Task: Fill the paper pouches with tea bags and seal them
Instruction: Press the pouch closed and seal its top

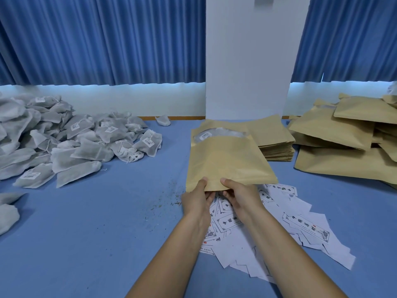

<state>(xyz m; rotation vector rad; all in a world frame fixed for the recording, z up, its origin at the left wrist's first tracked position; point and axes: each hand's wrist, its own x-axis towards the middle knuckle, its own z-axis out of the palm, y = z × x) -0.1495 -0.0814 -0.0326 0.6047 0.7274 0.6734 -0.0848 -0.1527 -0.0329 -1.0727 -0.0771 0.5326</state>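
Left hand [198, 198] and right hand [238, 196] both pinch the near edge of one pouch [227, 160] over mid-table [107, 222]. One bag label shows in its window, unreadable. Slips [279, 222] underneath are printed in Chinese characters. Tea bags [75, 143] are heaped by the left edge, too many to count.

both hands [219, 196] gripping paper pouch [227, 160], tea bag [217, 133] inside

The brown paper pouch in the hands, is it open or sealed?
Open: the brown paper pouch gapes at its far mouth, and a grey mesh tea bag shows inside.
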